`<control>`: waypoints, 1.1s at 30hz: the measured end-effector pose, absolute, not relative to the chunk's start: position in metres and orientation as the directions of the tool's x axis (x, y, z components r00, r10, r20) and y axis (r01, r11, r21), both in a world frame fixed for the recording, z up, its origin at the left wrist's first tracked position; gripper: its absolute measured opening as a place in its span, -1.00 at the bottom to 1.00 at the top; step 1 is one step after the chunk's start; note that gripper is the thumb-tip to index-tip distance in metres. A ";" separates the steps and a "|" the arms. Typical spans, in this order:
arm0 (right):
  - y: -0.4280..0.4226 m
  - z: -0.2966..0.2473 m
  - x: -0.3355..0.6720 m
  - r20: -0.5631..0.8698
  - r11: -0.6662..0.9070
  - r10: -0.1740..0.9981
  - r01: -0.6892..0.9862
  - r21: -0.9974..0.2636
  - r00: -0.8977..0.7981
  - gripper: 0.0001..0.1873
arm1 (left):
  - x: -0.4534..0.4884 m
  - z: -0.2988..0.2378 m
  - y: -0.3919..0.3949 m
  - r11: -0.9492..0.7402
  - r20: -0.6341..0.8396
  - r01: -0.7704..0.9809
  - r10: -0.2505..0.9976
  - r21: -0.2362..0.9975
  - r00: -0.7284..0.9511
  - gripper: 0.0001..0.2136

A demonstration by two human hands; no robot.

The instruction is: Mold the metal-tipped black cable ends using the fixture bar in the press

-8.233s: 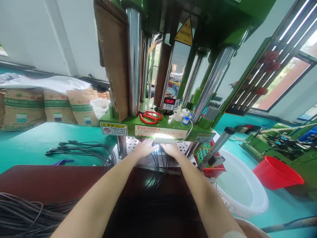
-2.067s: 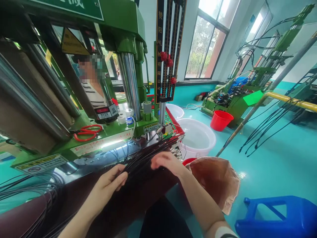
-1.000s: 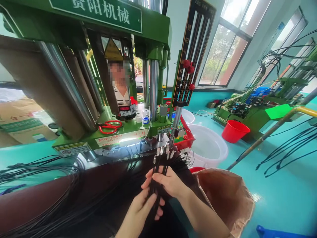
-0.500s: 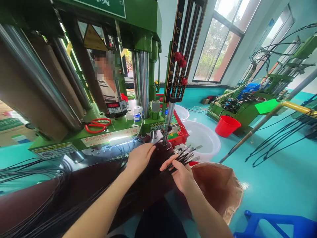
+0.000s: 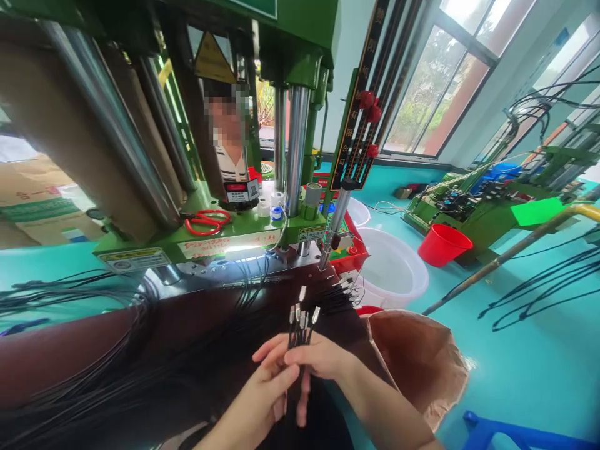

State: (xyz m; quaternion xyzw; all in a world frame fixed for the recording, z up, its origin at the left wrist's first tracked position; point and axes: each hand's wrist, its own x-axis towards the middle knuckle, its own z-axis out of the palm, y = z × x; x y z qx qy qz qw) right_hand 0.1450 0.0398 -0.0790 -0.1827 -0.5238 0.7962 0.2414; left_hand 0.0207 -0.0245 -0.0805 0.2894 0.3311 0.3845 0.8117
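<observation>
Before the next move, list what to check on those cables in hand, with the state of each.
1. Grip: left hand and right hand both pinch the cables. Ok.
2. Tips level: one stands above the rest. Not ok.
3. Tips apart from the press: ok.
4. Loose ends outside the grip, lying on the table: ok.
5. Cable count in the bunch: cannot tell.

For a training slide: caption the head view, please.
Left hand and right hand grip black cables, metal tips up, before a green machine.
</observation>
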 end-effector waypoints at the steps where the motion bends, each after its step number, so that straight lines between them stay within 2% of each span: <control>1: 0.042 -0.083 0.139 -0.048 -0.368 0.588 -0.215 -0.905 -0.807 -0.63 | 0.023 -0.084 -0.026 0.509 -0.338 -0.485 0.853 0.712 0.398 -0.66; 4: 0.062 -0.077 0.132 -0.034 -0.366 0.774 -0.403 -0.839 -0.632 -0.54 | 0.032 -0.094 -0.026 0.457 -0.347 -0.513 0.889 0.726 0.301 -0.68; 6: 0.082 -0.061 0.136 -0.008 -0.276 0.845 -0.423 -0.863 -0.535 -0.59 | 0.038 -0.100 -0.024 0.429 -0.325 -0.462 0.900 0.776 0.290 -0.68; 8: 0.097 -0.044 0.143 0.019 -0.176 0.784 -0.251 -0.952 -0.620 -0.61 | 0.043 -0.104 -0.021 0.397 -0.309 -0.405 0.913 0.824 0.266 -0.68; 11: 0.104 -0.029 0.152 -0.026 0.033 0.547 0.052 -0.998 -0.837 -0.55 | 0.046 -0.105 -0.013 0.359 -0.284 -0.401 0.929 0.843 0.236 -0.70; 13: 0.100 -0.026 0.154 -0.056 0.148 0.418 0.129 -0.981 -0.907 -0.50 | 0.046 -0.101 -0.007 0.362 -0.281 -0.446 0.930 0.819 0.238 -0.70; 15: 0.094 -0.026 0.155 -0.088 0.208 0.348 0.169 -0.963 -0.933 -0.47 | 0.047 -0.097 -0.002 0.369 -0.286 -0.482 0.928 0.795 0.238 -0.70; 19: 0.091 -0.033 0.149 -0.135 0.318 0.348 0.253 -0.914 -0.928 -0.47 | 0.050 -0.097 0.005 0.349 -0.299 -0.528 0.937 0.774 0.182 -0.72; 22: 0.106 -0.047 0.138 -0.060 0.409 0.427 0.252 -0.877 -0.902 -0.55 | 0.044 -0.101 0.011 0.323 -0.303 -0.558 0.944 0.764 0.132 -0.71; 24: 0.124 -0.060 0.127 -0.013 0.529 0.592 0.401 -0.748 -0.806 -0.57 | 0.034 -0.104 0.016 0.271 -0.282 -0.562 0.957 0.782 0.068 -0.71; 25: 0.134 -0.068 0.121 0.011 0.576 0.675 0.519 -0.632 -0.737 -0.58 | 0.028 -0.105 0.018 0.238 -0.270 -0.558 0.963 0.795 0.025 -0.72; 27: 0.151 -0.081 0.109 0.027 0.598 0.769 0.703 -0.386 -0.639 -0.60 | 0.017 -0.106 0.020 0.182 -0.254 -0.546 0.965 0.818 -0.059 -0.73; 29: 0.162 -0.091 0.099 0.005 0.599 0.784 0.755 -0.269 -0.620 -0.59 | 0.008 -0.108 0.019 0.147 -0.245 -0.533 0.962 0.834 -0.118 -0.73; 33: 0.162 -0.088 0.093 -0.061 0.614 0.772 0.767 -0.188 -0.633 -0.70 | 0.000 -0.111 0.015 0.133 -0.239 -0.505 0.959 0.853 -0.151 -0.73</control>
